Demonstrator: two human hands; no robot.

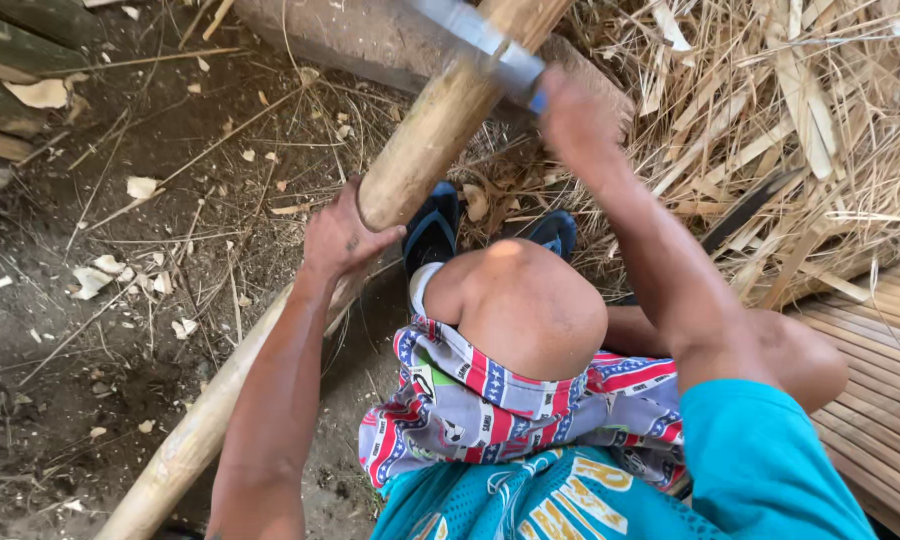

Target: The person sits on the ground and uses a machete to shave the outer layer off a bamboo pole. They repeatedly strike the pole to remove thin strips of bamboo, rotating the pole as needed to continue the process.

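— Where is the bamboo pole (410,170) found?
— It is laid slantwise from the bottom left of the frame to the top centre, over the dirt ground (120,300).
— How is it held?
— It is clasped by the left hand (342,238) at mid-frame. A knife (485,45) is gripped by the right hand (575,115) and pressed against the pole near the top.
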